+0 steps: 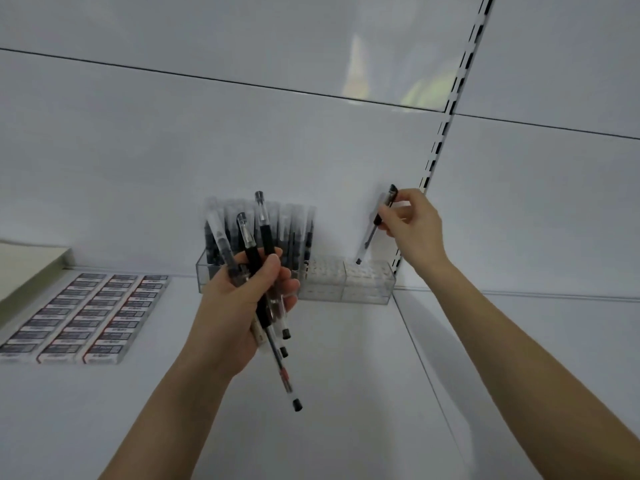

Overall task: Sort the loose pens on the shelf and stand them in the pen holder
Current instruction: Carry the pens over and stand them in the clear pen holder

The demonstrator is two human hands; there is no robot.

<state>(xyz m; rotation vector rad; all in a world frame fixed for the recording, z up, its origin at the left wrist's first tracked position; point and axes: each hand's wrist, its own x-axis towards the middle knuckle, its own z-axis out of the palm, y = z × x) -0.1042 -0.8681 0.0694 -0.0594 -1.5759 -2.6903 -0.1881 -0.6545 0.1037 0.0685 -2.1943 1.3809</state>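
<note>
My left hand [239,306] grips a bundle of several black-and-clear pens [263,258], in front of the holder's left half. A clear plastic pen holder [367,289] stands against the shelf's back wall. Its left part holds several upright pens [294,230]; its right part shows bare white slots. My right hand [412,226] pinches a single black pen [375,225] near its upper end. That pen is tilted, and its lower tip sits at the holder's right slots.
Rows of small boxed items [86,317] lie on the white shelf [346,375] at the left. A pale flat board [27,268] sits at the far left. A slotted black upright [450,105] runs up the back wall behind my right hand.
</note>
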